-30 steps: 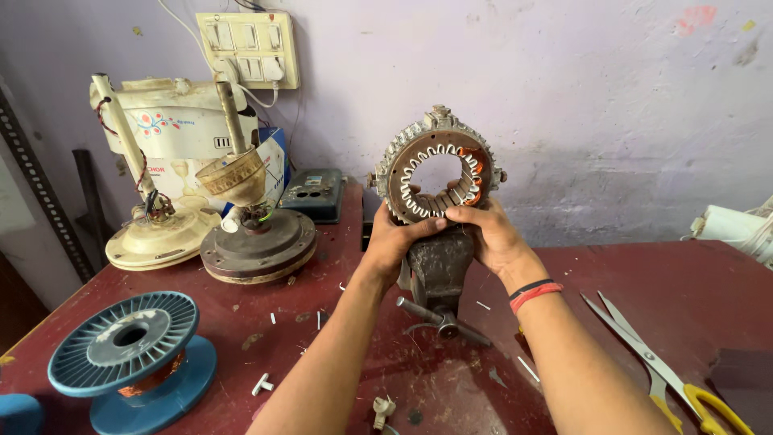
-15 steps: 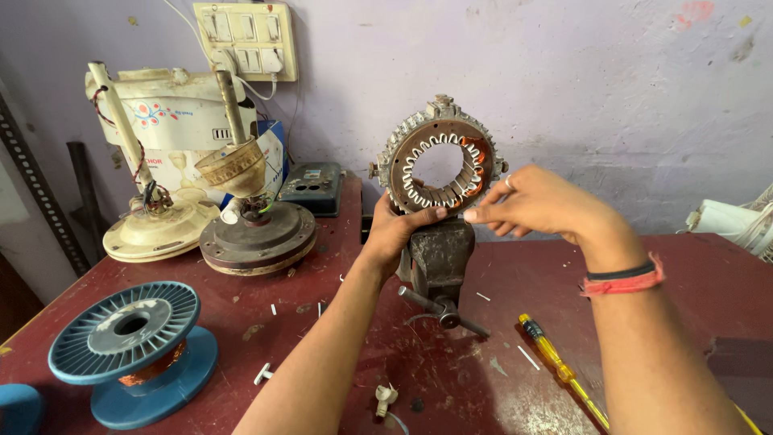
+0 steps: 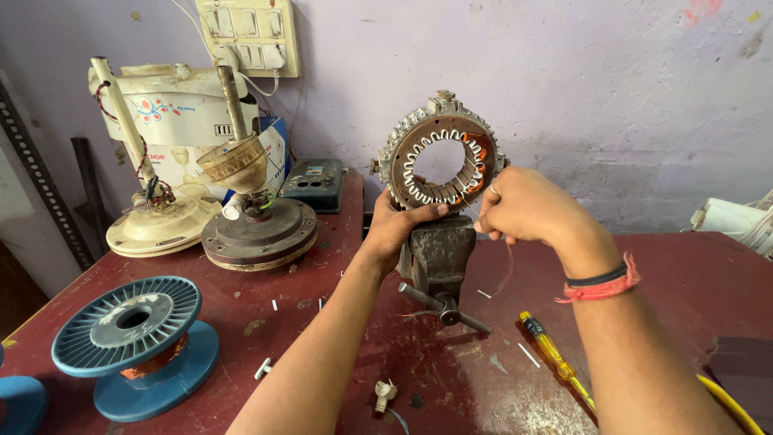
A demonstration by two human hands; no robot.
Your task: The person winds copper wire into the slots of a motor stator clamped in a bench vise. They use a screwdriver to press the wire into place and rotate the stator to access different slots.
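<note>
One ring-shaped motor stator (image 3: 440,161) stands upright in one small bench vise (image 3: 439,256), directly between the two hands. The left hand (image 3: 400,227) is clamped on the ring's lower left edge, thumb laid across its front. The right hand (image 3: 527,208) is curled shut just beside the ring's right edge, pinching a thin copper wire (image 3: 506,270) that hangs below it. The vise's handle bar (image 3: 443,307) juts forward under the hands.

On the red surface (image 3: 692,282), to the left of the left hand, stand two old fan motors: a dark round one (image 3: 259,232) and a cream one (image 3: 157,227). Nearer, below and left of the left forearm, lies one blue wire spool (image 3: 133,342) with copper winding; the edge of a second blue spool (image 3: 18,403) shows at the corner. One yellow-handled screwdriver (image 3: 551,357) lies under the right forearm. Several small white slips (image 3: 528,354) are scattered about the vise.

Behind the left hand sits a dark box (image 3: 316,184), and beyond the motors a white and blue carton (image 3: 181,129) with a red flower print. A cream switch panel (image 3: 248,34) is fixed to the lilac wall above.
</note>
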